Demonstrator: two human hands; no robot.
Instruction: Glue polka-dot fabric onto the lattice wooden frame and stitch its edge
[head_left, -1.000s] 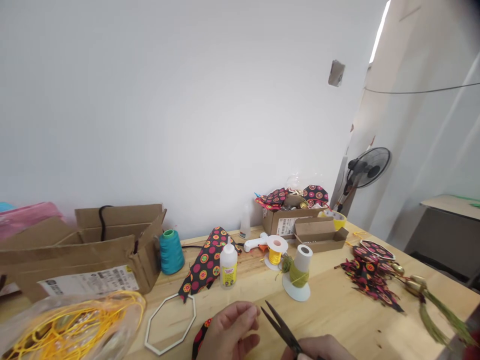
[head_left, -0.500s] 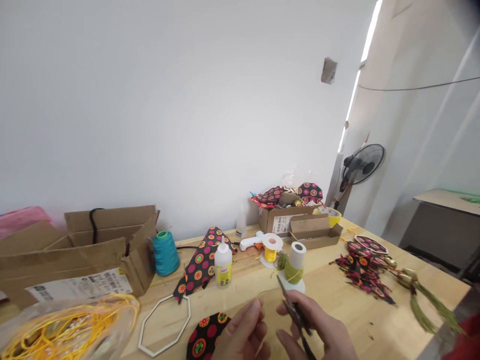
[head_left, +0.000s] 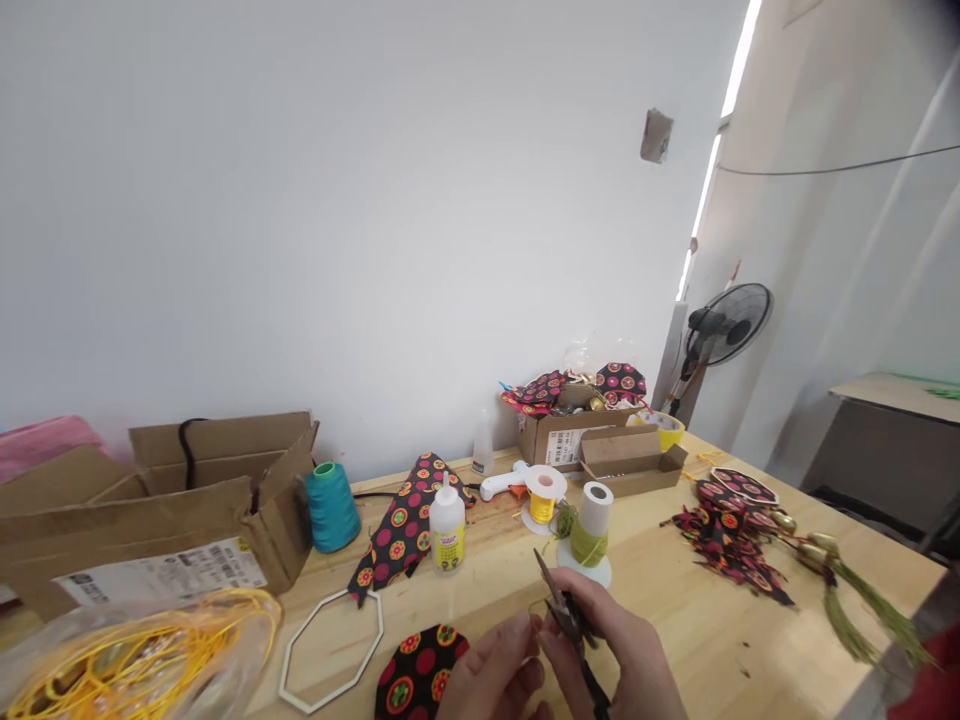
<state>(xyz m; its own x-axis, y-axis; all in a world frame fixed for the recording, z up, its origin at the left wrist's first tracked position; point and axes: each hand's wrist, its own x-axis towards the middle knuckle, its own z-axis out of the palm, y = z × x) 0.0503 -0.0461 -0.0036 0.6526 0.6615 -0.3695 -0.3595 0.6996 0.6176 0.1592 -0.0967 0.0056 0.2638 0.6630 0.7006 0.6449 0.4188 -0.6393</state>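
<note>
My right hand (head_left: pixel 622 650) has the scissors (head_left: pixel 564 603) in its grip, handles running down through the palm, blades angled up and away past the fingertips. Reads like a parked grip: tool tucked in, thumb and index left usable. Can't tell if the blades are spread. Right fingertips sit right at the left ones; contact not resolvable.

My left hand (head_left: pixel 495 665) is pinched, thumb against curled fingers. Looks like a thin strand (head_left: pixel 535 604) at its fingertips; I take the pinch to be holding it, too fine for a whole-hand grip. Can't trace its far end.

Octagonal fabric piece (head_left: pixel 416 670) lies flat just left of the left fingers, partly hidden by that hand. White octagon frame (head_left: pixel 332 697) is next out that side, probably to be within easy reach.

Olive thread spool (head_left: pixel 590 545) stands just beyond the right fingers on its wide flange, likely so it won't roll. Yellow thread spool (head_left: pixel 542 508) is farther out past it. Glue bottle (head_left: pixel 448 540) stands beyond the left fingers, nozzle up, presumably against drips. Tassels (head_left: pixel 883 607) lie well right of the right fingers, I'd guess clear of the blades.
</note>
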